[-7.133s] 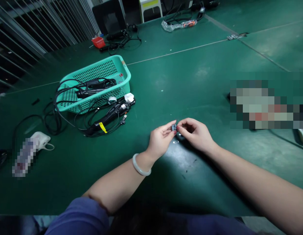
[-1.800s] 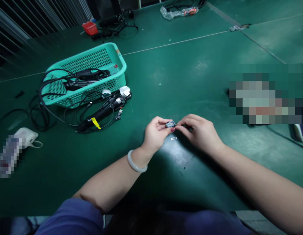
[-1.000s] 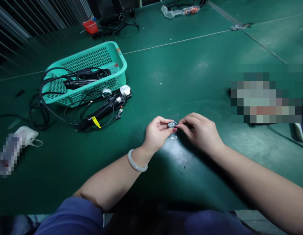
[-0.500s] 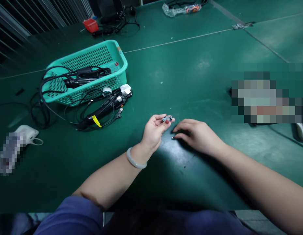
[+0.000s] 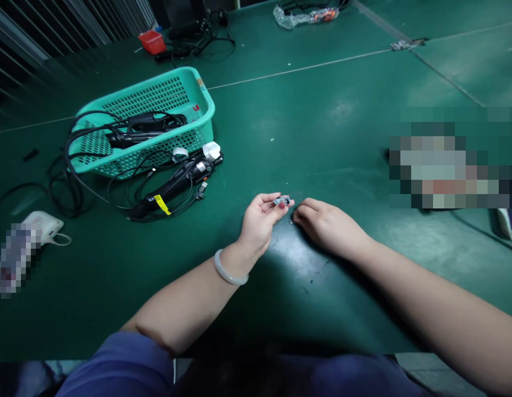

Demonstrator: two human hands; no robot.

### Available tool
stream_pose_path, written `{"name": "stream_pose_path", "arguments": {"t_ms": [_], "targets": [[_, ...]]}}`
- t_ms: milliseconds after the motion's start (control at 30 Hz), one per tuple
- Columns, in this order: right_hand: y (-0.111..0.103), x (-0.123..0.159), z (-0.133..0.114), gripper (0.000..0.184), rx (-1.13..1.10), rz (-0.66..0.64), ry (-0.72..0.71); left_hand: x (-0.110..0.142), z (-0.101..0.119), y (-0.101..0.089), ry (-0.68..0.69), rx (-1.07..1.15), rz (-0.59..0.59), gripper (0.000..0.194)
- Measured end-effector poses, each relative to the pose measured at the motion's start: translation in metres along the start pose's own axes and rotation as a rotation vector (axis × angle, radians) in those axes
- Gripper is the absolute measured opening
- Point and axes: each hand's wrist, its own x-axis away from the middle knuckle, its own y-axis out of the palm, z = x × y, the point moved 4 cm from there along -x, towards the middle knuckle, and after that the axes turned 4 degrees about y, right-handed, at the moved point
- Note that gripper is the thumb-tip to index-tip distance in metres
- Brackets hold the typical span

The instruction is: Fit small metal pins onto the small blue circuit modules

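Right hand (image 5: 322, 225) has dropped from one grey part (image 5: 281, 201), curled just right of it, grip unclear; left hand (image 5: 257, 225) pinches it; one basket (image 5: 205, 100) beyond it

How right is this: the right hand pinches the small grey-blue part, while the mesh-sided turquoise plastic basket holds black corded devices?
Wrong hand: the head view shows the left hand pinching the small grey-blue part. The mesh-sided turquoise plastic basket does hold black corded devices.
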Motion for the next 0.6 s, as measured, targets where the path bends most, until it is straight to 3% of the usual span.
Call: {"name": "stream_pose_path", "arguments": {"t_ms": [133,233,433,600], "targets": [[-0.002,-0.002,0.004,0.031,0.112,0.071,-0.067,0.001,0.001,0.0,0.001,-0.018,0.008,0.026],[-0.001,-0.001,0.008,0.03,0.063,0.062,-0.106,0.001,0.001,0.0,0.005,-0.025,0.005,0.025],[-0.007,0.003,0.018,0.017,-0.124,0.123,-0.014,0.0,0.0,-0.001,0.01,-0.015,0.001,0.025],[-0.005,0.001,0.021,0.016,-0.113,0.081,0.06,0.0,0.0,0.0,0.013,-0.019,-0.012,0.027]]}}
